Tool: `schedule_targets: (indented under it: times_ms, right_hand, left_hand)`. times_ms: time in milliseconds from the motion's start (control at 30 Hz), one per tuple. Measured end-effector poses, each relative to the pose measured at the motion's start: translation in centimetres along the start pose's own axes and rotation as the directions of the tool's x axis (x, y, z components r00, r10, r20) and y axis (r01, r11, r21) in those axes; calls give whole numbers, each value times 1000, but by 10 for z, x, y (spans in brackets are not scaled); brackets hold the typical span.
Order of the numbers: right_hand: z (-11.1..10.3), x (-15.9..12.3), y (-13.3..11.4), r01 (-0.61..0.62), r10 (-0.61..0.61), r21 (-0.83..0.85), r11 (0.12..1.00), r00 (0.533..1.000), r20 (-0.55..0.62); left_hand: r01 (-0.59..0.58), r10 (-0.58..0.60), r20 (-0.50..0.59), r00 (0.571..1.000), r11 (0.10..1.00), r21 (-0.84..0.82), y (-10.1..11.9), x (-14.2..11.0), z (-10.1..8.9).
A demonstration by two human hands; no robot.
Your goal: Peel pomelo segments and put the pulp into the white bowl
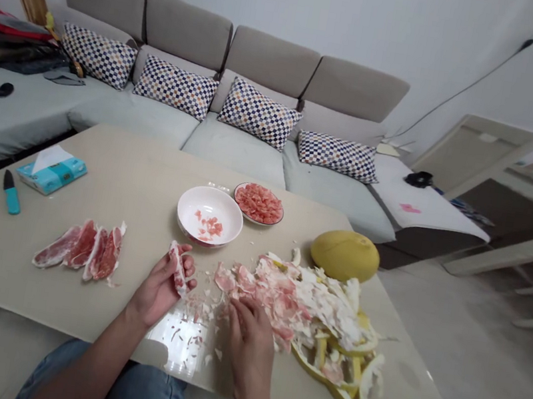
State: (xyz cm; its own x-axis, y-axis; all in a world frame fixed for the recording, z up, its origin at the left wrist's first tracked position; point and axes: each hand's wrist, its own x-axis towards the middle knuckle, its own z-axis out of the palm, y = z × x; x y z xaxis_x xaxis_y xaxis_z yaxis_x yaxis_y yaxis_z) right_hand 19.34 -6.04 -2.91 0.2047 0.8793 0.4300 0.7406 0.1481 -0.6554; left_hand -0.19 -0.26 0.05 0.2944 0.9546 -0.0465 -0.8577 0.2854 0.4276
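Pomelo segment (178, 269) clamped by the curled fingers of the left hand (159, 294), raised above the surface (161, 162) near its front edge; right hand (248, 345), fingers together, presses on torn pulp (257, 286) beside the peel (344, 380).

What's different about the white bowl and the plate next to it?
The white bowl holds only a few bits of pink pomelo flesh, while the plate is heaped full of it. The bowl looks deeper than the shallower plate. The bowl also sits closer to the person than the plate does. Both are round, and both stand on the table.
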Motion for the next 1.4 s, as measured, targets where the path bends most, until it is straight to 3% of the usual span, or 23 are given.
schedule_targets:
  times_ms: [100,200,367,800,1133,1400]
  right_hand:
    - [8,-3,-24,79,-76,66,995,996,-46]
    - [20,-6,-54,118,-126,201,972,992,25]
    - [32,0,-79,93,-110,290,952,993,41]
    - [41,5,-79,31,-46,246,969,997,56]
    - [22,17,-79,-1,-67,322,947,977,201]
    - [27,15,-79,-37,-21,282,959,980,200]
  left_hand:
    - [-14,14,-1,1000,996,84,-3,0,0]
    - [-19,16,15,1000,987,161,-6,-1,2]
    - [-29,19,51,999,977,213,-8,-1,4]
    - [-22,17,24,1000,976,218,-12,-5,5]
    - [-9,8,9,1000,979,205,-9,-2,7]
    - [19,-19,-4,1000,978,207,-11,-5,7]
